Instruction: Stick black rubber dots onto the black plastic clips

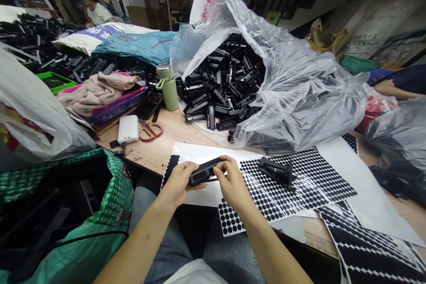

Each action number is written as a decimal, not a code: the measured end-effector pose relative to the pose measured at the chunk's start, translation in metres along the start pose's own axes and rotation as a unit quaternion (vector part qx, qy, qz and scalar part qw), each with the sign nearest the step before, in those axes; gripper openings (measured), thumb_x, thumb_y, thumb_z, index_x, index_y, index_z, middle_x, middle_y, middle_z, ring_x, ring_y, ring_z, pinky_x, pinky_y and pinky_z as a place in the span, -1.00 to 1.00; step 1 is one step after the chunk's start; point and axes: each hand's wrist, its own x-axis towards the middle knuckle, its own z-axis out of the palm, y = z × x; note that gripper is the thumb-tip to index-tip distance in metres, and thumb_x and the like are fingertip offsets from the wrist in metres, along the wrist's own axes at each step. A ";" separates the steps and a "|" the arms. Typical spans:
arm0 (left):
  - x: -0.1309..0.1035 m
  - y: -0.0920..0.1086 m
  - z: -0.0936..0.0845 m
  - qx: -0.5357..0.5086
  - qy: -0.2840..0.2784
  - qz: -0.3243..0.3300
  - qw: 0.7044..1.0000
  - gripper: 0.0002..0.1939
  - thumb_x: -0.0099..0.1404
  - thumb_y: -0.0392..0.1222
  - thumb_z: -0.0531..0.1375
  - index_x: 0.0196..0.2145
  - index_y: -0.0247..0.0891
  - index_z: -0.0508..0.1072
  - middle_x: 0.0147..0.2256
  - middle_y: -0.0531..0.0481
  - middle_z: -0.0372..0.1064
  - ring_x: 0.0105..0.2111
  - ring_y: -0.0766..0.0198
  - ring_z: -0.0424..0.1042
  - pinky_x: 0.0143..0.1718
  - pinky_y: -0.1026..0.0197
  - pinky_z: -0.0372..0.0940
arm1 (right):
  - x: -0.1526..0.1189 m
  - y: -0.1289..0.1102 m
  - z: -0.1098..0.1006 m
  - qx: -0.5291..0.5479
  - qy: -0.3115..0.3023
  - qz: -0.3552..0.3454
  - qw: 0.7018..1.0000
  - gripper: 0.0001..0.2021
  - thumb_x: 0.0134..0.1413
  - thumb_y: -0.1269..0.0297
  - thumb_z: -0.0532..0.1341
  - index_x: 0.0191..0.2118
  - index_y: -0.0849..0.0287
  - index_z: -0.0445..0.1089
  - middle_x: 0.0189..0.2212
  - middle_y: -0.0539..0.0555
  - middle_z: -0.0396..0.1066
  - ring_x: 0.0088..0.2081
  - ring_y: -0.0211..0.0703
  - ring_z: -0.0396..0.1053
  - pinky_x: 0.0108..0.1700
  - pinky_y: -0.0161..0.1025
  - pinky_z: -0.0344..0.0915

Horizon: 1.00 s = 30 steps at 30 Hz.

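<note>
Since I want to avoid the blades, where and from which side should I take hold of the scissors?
Probably best take the scissors by the red handles, from above and the near right: the loops lie toward the person on the table, while the blades point away, beside the white power bank. The left hand is nearer, but holds a black plastic part.

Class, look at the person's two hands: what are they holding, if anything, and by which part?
A long black piece: the left hand grips its left end, while the right hand holds its right end with thumb and fingers.
</note>
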 end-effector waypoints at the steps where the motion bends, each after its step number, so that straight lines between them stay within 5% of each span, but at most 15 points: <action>1: 0.000 0.000 0.000 -0.002 0.001 0.000 1.000 -0.90 0.01 -0.25 0.21 -0.54 -0.34 0.36 -0.51 0.00 0.31 -0.50 0.31 0.36 -0.56 0.15 0.43 | -0.001 -0.001 0.000 -0.004 0.001 0.002 1.000 -0.84 0.05 0.26 0.07 -0.49 0.15 0.26 -0.10 0.16 0.17 -0.08 -0.06 0.22 -0.14 -0.11 0.22; 9: -0.008 -0.005 -0.003 0.002 0.018 0.019 1.000 -0.87 0.01 -0.22 0.21 -0.54 -0.30 0.32 -0.53 0.03 0.28 -0.49 0.30 0.34 -0.54 0.15 0.41 | -0.005 0.001 0.014 -0.020 0.038 -0.041 0.998 -0.85 0.00 0.20 0.15 -0.41 0.15 0.20 -0.13 0.16 0.14 -0.11 -0.09 0.19 -0.11 -0.12 0.18; 12: -0.028 0.011 -0.027 0.080 0.102 0.123 0.984 -0.83 -0.03 -0.15 0.24 -0.56 -0.28 0.33 -0.55 0.06 0.26 -0.51 0.30 0.33 -0.51 0.21 0.37 | -0.007 0.011 0.025 -0.019 0.071 -0.020 0.997 -0.67 -0.14 0.08 0.24 -0.31 0.14 0.16 -0.08 0.17 0.12 -0.19 -0.11 0.20 -0.16 -0.12 0.19; 14: -0.051 0.030 -0.059 0.214 0.240 0.240 0.916 -0.85 -0.02 -0.12 0.23 -0.55 -0.25 0.37 -0.54 0.05 0.28 -0.50 0.27 0.34 -0.44 0.24 0.34 | -0.009 0.018 0.030 -0.013 0.050 0.013 0.999 -0.64 -0.12 0.02 0.22 -0.27 0.13 0.16 -0.05 0.17 0.10 -0.25 -0.14 0.20 -0.19 -0.12 0.20; 17: -0.091 0.053 -0.117 0.432 0.451 0.302 0.720 -0.85 0.07 -0.08 0.16 -0.47 -0.20 0.40 -0.42 -0.03 0.36 -0.32 0.10 0.38 -0.20 0.10 0.29 | -0.013 0.023 0.031 -0.006 0.008 0.050 0.999 -0.66 -0.05 -0.03 0.14 -0.26 0.11 0.16 -0.03 0.16 0.10 -0.28 -0.16 0.21 -0.23 -0.14 0.21; 19: -0.105 0.061 -0.146 0.554 0.465 0.244 0.646 -0.76 0.10 -0.03 0.12 -0.36 -0.23 0.44 -0.26 -0.19 0.35 -0.11 -0.13 0.30 -0.12 -0.11 0.22 | -0.014 0.023 0.030 0.002 -0.005 0.059 0.998 -0.66 -0.06 -0.04 0.13 -0.27 0.11 0.17 -0.03 0.15 0.10 -0.28 -0.16 0.23 -0.25 -0.16 0.21; 21: -0.099 0.063 -0.155 0.629 0.480 0.202 0.578 -0.61 0.14 0.04 0.07 -0.18 -0.25 0.43 -0.05 -0.32 0.22 0.08 -0.34 0.04 -0.10 -0.34 0.08 | -0.014 0.021 0.028 0.010 -0.005 0.061 0.998 -0.66 -0.07 -0.05 0.14 -0.29 0.11 0.18 -0.03 0.14 0.12 -0.29 -0.17 0.24 -0.25 -0.17 0.22; 23: -0.070 0.062 -0.142 0.657 0.476 0.218 0.542 -0.51 0.17 0.07 0.03 -0.06 -0.28 0.36 0.09 -0.37 0.05 0.15 -0.36 -0.12 -0.08 -0.41 0.00 | -0.013 0.020 0.025 0.013 -0.001 0.061 0.998 -0.67 -0.07 -0.05 0.13 -0.30 0.11 0.19 -0.04 0.13 0.14 -0.30 -0.17 0.25 -0.26 -0.17 0.23; 24: -0.048 0.061 -0.127 0.662 0.450 0.244 0.547 -0.50 0.18 0.06 0.03 -0.04 -0.31 0.34 0.10 -0.37 0.04 0.15 -0.30 -0.09 -0.04 -0.34 0.02 | -0.012 0.020 0.024 0.012 0.002 0.061 0.998 -0.67 -0.06 -0.05 0.13 -0.30 0.10 0.19 -0.04 0.12 0.14 -0.30 -0.17 0.25 -0.26 -0.17 0.23; 27: 0.039 0.065 -0.067 0.668 0.294 0.312 0.609 -0.56 0.21 -0.09 0.05 -0.01 -0.40 0.29 0.04 -0.36 0.14 0.09 -0.06 0.10 0.05 -0.08 0.07 | -0.013 0.025 0.018 0.006 0.009 0.054 0.999 -0.70 -0.04 -0.02 0.12 -0.30 0.10 0.20 -0.07 0.12 0.16 -0.31 -0.17 0.26 -0.27 -0.17 0.24; 30: 0.124 0.073 -0.010 0.674 0.194 0.315 0.640 -0.54 0.19 -0.29 0.03 0.07 -0.37 0.20 0.11 -0.34 0.09 0.17 -0.05 -0.03 0.06 -0.12 0.04 | -0.018 0.034 0.007 -0.007 0.017 0.055 0.998 -0.71 -0.02 -0.01 0.10 -0.30 0.10 0.20 -0.10 0.12 0.19 -0.33 -0.18 0.26 -0.28 -0.18 0.25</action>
